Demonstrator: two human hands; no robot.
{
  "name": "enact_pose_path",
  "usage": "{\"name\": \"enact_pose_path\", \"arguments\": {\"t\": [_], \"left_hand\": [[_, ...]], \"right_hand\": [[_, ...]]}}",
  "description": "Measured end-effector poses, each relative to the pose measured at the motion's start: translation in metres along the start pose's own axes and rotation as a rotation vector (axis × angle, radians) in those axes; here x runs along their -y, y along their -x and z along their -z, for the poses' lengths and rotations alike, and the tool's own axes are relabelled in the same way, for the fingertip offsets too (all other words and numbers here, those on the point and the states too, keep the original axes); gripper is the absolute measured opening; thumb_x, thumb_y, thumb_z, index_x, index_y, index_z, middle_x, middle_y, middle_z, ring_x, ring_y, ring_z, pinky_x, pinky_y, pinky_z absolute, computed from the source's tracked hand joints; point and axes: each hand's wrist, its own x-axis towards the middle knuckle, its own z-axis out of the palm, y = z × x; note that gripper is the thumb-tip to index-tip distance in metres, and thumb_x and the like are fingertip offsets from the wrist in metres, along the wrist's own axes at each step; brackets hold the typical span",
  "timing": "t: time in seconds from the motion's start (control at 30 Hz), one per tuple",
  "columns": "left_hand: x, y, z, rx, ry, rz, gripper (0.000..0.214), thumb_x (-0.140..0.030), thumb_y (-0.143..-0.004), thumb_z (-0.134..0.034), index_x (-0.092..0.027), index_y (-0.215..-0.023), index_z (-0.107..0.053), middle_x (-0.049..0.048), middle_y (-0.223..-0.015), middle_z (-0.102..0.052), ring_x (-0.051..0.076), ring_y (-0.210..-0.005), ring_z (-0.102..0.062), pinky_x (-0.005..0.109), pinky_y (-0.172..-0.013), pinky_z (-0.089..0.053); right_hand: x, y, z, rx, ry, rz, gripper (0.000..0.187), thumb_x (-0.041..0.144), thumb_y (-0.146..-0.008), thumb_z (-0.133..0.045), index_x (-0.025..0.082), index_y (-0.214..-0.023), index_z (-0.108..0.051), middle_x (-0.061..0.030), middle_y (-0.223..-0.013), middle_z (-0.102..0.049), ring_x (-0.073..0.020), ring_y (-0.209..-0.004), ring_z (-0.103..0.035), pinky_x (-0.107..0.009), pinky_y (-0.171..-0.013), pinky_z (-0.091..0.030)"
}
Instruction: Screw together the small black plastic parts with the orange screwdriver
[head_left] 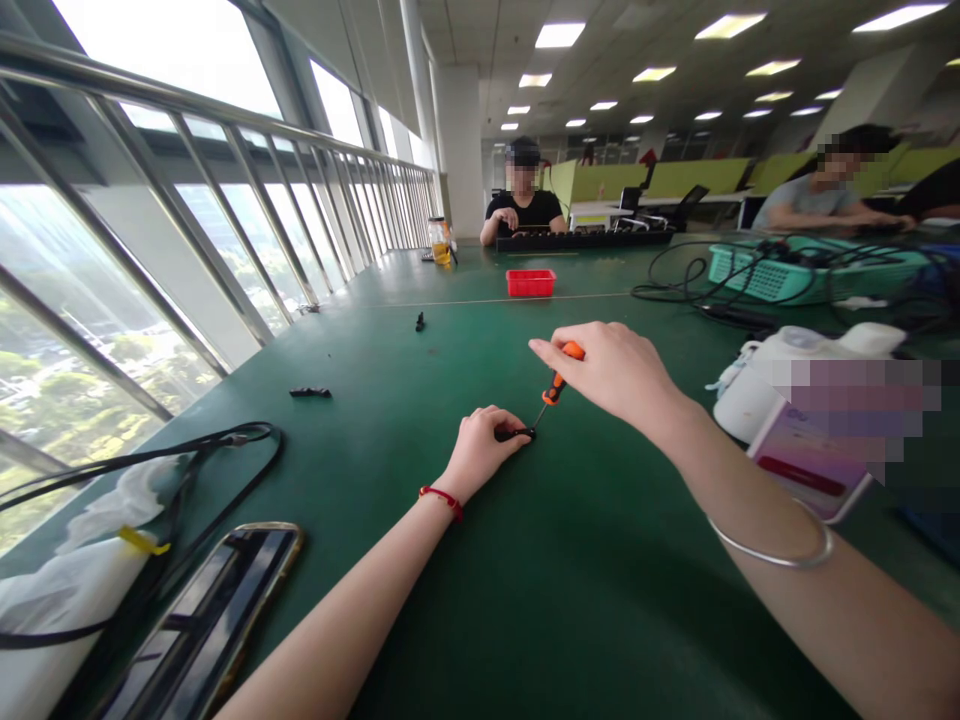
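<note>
My left hand [482, 447] rests on the green table [570, 600], fingers closed on a small black part [516, 434] that it pins to the surface. My right hand [611, 368] is wrapped around the orange and black handle of a small screwdriver [558, 379]. The screwdriver slants down to the left, and its tip meets the black part right beside my left fingers. A red string is on my left wrist and a silver bangle on my right.
Two more small black parts [310, 392] [420, 321] lie farther out on the left. A red tray [530, 283] stands ahead. A phone [217, 620], a black cable [225, 450] and white bags are near left. White containers [772, 385] and a teal basket [757, 275] are on the right. Two people sit at the far end.
</note>
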Motion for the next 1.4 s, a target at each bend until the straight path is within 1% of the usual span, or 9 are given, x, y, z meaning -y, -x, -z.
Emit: {"name": "enact_pose_path", "arguments": {"t": [0.13, 0.23, 0.4, 0.6, 0.8, 0.9, 0.97, 1.17, 1.4], "left_hand": [[0.0010, 0.0001, -0.0007, 0.001, 0.000, 0.000, 0.009, -0.026, -0.072, -0.065, -0.020, -0.079, -0.067, 0.0014, -0.081, -0.063, 0.017, -0.079, -0.056, 0.029, -0.073, -0.045], [0.0001, 0.0011, -0.0013, 0.000, -0.033, -0.011, 0.010, -0.027, -0.073, -0.064, -0.020, -0.080, -0.067, 0.0018, -0.082, -0.063, 0.018, -0.080, -0.056, 0.030, -0.073, -0.045], [-0.0010, 0.0021, -0.0020, -0.004, -0.096, -0.043, 0.010, -0.027, -0.075, -0.061, -0.021, -0.080, -0.067, 0.0019, -0.083, -0.063, 0.019, -0.082, -0.054, 0.032, -0.075, -0.043], [-0.0013, 0.0018, -0.0015, 0.008, -0.109, -0.041, 0.010, -0.028, -0.076, -0.061, -0.021, -0.081, -0.066, 0.0017, -0.083, -0.062, 0.019, -0.082, -0.053, 0.031, -0.074, -0.043], [0.0001, 0.0018, -0.0019, 0.015, -0.109, -0.048, 0.010, -0.028, -0.076, -0.061, -0.021, -0.082, -0.067, 0.0014, -0.083, -0.062, 0.019, -0.082, -0.053, 0.031, -0.074, -0.043], [0.0000, 0.0018, -0.0018, 0.013, -0.116, -0.044, 0.010, -0.027, -0.076, -0.061, -0.021, -0.082, -0.066, 0.0016, -0.083, -0.062, 0.019, -0.082, -0.053, 0.031, -0.075, -0.043], [-0.0005, 0.0016, -0.0016, 0.012, -0.120, -0.042, 0.010, -0.027, -0.076, -0.062, -0.021, -0.082, -0.067, 0.0018, -0.083, -0.062, 0.019, -0.083, -0.053, 0.031, -0.075, -0.043], [-0.0018, 0.0006, -0.0020, 0.010, -0.108, -0.040, 0.010, -0.027, -0.076, -0.061, -0.021, -0.082, -0.067, 0.0018, -0.084, -0.063, 0.019, -0.084, -0.054, 0.031, -0.076, -0.043], [-0.0021, 0.0005, -0.0020, 0.009, -0.116, -0.040, 0.011, -0.027, -0.076, -0.061, -0.021, -0.083, -0.067, 0.0016, -0.084, -0.062, 0.019, -0.083, -0.053, 0.032, -0.076, -0.043]], "right_hand": [[0.0006, 0.0003, 0.0010, -0.004, -0.012, -0.008, 0.011, 0.035, -0.074, -0.053, 0.025, -0.077, -0.057, 0.0025, -0.057, -0.056, -0.0129, -0.047, -0.043, -0.024, -0.049, -0.024], [0.0014, 0.0004, 0.0021, 0.028, 0.014, -0.013, 0.021, 0.034, -0.068, -0.058, 0.026, -0.086, -0.053, 0.0044, -0.057, -0.055, -0.0121, -0.045, -0.041, -0.023, -0.048, -0.023], [0.0017, -0.0003, 0.0019, 0.060, 0.042, -0.041, 0.035, 0.050, -0.082, -0.038, 0.023, -0.068, -0.053, -0.0008, -0.057, -0.055, -0.0151, -0.051, -0.045, -0.025, -0.050, -0.023], [0.0027, -0.0006, 0.0035, 0.055, 0.011, -0.049, 0.022, 0.036, -0.071, -0.053, 0.026, -0.091, -0.053, 0.0037, -0.064, -0.059, -0.0139, -0.052, -0.045, -0.024, -0.050, -0.025], [0.0016, -0.0007, 0.0050, 0.092, 0.060, -0.066, 0.035, 0.050, -0.083, -0.036, 0.024, -0.068, -0.055, -0.0001, -0.059, -0.057, -0.0152, -0.053, -0.046, -0.025, -0.050, -0.025], [0.0019, -0.0005, 0.0036, 0.078, 0.044, -0.055, 0.019, 0.037, -0.076, -0.048, 0.025, -0.089, -0.055, 0.0021, -0.063, -0.059, -0.0142, -0.051, -0.046, -0.024, -0.050, -0.025], [0.0033, 0.0000, 0.0022, 0.073, 0.027, -0.050, 0.028, 0.035, -0.072, -0.052, 0.025, -0.099, -0.052, 0.0026, -0.066, -0.060, -0.0139, -0.051, -0.046, -0.024, -0.049, -0.026], [0.0074, 0.0018, 0.0012, 0.050, 0.078, -0.042, 0.035, 0.047, -0.085, -0.034, 0.023, -0.071, -0.056, -0.0006, -0.059, -0.058, -0.0154, -0.053, -0.048, -0.025, -0.050, -0.024], [0.0059, 0.0011, 0.0026, 0.065, 0.033, -0.036, 0.021, 0.042, -0.078, -0.045, 0.025, -0.087, -0.054, 0.0015, -0.065, -0.060, -0.0145, -0.052, -0.047, -0.024, -0.050, -0.024]]}}
